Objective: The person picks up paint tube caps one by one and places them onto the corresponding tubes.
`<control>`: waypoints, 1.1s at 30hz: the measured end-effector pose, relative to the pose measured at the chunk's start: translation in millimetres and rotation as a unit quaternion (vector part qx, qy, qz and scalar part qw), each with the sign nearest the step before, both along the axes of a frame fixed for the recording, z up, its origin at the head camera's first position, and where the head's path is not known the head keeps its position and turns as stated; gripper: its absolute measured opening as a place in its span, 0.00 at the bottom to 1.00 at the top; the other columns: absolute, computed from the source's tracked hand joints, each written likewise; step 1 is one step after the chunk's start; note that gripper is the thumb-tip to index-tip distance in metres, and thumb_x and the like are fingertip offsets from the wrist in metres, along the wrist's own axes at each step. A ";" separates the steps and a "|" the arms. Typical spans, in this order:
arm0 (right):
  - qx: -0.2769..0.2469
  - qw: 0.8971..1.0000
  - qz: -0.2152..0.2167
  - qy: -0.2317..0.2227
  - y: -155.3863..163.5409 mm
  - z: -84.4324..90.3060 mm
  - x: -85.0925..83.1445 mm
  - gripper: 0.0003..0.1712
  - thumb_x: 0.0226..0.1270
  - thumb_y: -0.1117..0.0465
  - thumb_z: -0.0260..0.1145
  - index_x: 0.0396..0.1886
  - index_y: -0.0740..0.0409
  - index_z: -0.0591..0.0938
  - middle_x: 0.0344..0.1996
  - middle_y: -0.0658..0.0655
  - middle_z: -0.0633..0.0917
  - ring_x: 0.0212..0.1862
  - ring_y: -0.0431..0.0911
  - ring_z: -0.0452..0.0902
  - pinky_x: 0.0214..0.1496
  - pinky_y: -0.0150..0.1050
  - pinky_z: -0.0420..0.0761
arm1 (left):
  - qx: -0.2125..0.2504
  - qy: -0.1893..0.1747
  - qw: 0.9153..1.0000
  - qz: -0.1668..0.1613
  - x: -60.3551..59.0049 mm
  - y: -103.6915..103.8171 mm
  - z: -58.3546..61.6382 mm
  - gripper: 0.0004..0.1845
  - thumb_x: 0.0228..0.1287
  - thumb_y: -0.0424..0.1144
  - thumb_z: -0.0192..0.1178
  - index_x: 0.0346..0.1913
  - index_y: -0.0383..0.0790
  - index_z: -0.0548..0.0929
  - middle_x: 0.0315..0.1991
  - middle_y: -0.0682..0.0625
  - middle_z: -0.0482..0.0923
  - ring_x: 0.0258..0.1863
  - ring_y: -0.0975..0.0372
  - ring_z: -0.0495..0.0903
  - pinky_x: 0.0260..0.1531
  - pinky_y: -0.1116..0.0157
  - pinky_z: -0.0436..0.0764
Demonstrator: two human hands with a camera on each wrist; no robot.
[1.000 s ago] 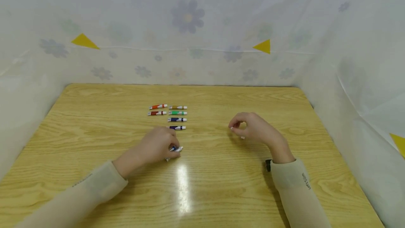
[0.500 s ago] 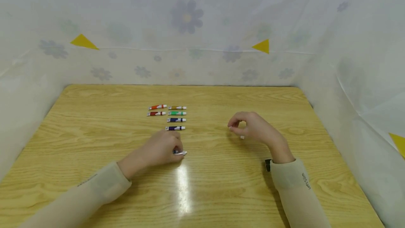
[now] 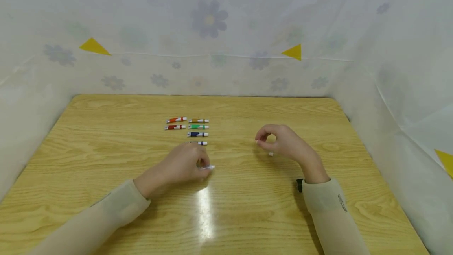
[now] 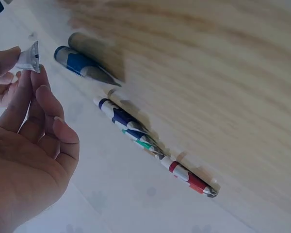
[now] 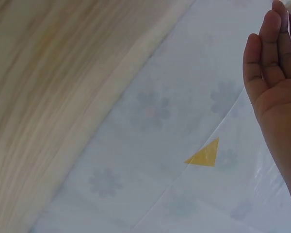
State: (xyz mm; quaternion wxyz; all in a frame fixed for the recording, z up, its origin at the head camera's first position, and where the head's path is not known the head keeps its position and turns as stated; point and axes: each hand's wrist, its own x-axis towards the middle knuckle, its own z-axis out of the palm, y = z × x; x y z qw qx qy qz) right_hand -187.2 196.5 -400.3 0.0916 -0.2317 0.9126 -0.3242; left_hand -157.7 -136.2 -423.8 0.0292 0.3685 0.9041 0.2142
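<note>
My left hand (image 3: 182, 164) pinches a small white and silver paint tube (image 3: 207, 167) between thumb and fingers. In the left wrist view the held tube's flat crimped end (image 4: 35, 57) points toward the table. Beside the fingers a blue paint tube (image 4: 76, 62) lies on the tabletop; the left hand hides it in the head view. My right hand (image 3: 286, 145) pinches a tiny white piece (image 3: 257, 141) whose kind I cannot tell. A small white piece (image 3: 271, 154) shows just below that hand. In the right wrist view the right hand (image 5: 281, 77) is partly cut off.
Behind the left hand lie paint tubes in two columns: orange (image 3: 176, 120) and dark red (image 3: 175, 127) at left; ochre (image 3: 199, 121), green (image 3: 198, 127), blue (image 3: 197, 134) and a partly covered dark one (image 3: 202, 143) at right. Flowered sheeting (image 3: 212, 70) encloses the wooden table (image 3: 240, 207).
My left hand has shifted a little to the right with the white tube. The blue tube beneath it has gone out of sight in the head view. The right hand has hardly moved.
</note>
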 end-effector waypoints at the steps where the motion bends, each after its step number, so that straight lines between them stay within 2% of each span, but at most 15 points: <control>1: 0.000 1.000 0.000 0.001 0.0 0.0 0.1 0.08 0.73 0.61 0.69 0.48 0.54 0.87 0.42 0.48 0.87 0.45 0.42 0.81 0.50 0.44 0.83 | 0.001 0.002 1.000 0.002 -0.9 0.9 0.9 0.06 0.62 0.46 0.73 0.29 0.50 0.91 0.29 0.61 0.84 0.29 0.70 0.76 0.32 0.73 0.77; 11: 0.000 1.000 0.000 0.019 -0.8 1.9 0.3 0.09 0.73 0.60 0.69 0.49 0.54 0.88 0.42 0.48 0.88 0.46 0.43 0.82 0.51 0.44 0.84 | 0.034 0.021 0.999 -0.010 -10.5 8.4 15.7 0.05 0.63 0.42 0.72 0.30 0.49 0.91 0.29 0.59 0.87 0.26 0.71 0.78 0.31 0.72 0.78; 18: 0.002 1.000 -0.004 0.030 -1.3 3.7 1.1 0.08 0.73 0.59 0.69 0.48 0.54 0.89 0.41 0.47 0.87 0.44 0.41 0.81 0.50 0.44 0.84 | 0.050 0.037 0.998 0.000 -17.3 11.2 23.0 0.04 0.63 0.44 0.71 0.31 0.50 0.92 0.30 0.59 0.87 0.28 0.68 0.79 0.29 0.73 0.75; 25: -0.002 0.999 0.003 0.040 -1.5 3.3 1.6 0.08 0.72 0.60 0.70 0.47 0.53 0.89 0.41 0.46 0.87 0.44 0.40 0.81 0.50 0.42 0.84 | 0.080 0.021 0.997 0.014 -22.1 13.1 31.2 0.05 0.67 0.46 0.69 0.33 0.53 0.91 0.31 0.60 0.86 0.24 0.70 0.71 0.27 0.70 0.71; 28: -0.010 0.999 0.002 0.044 -1.9 3.4 1.2 0.07 0.72 0.60 0.70 0.46 0.54 0.89 0.41 0.47 0.87 0.44 0.40 0.80 0.50 0.44 0.84 | 0.093 0.015 0.995 0.019 -25.0 13.7 33.4 0.06 0.68 0.45 0.69 0.33 0.54 0.91 0.31 0.62 0.86 0.24 0.71 0.73 0.28 0.69 0.73; 33: -0.026 0.998 0.005 0.060 -1.9 2.0 0.4 0.07 0.71 0.61 0.71 0.45 0.55 0.89 0.40 0.47 0.87 0.43 0.40 0.80 0.49 0.47 0.84 | 0.101 0.028 0.994 0.020 -29.1 15.7 36.1 0.05 0.67 0.44 0.69 0.33 0.53 0.91 0.30 0.61 0.86 0.27 0.71 0.76 0.32 0.67 0.76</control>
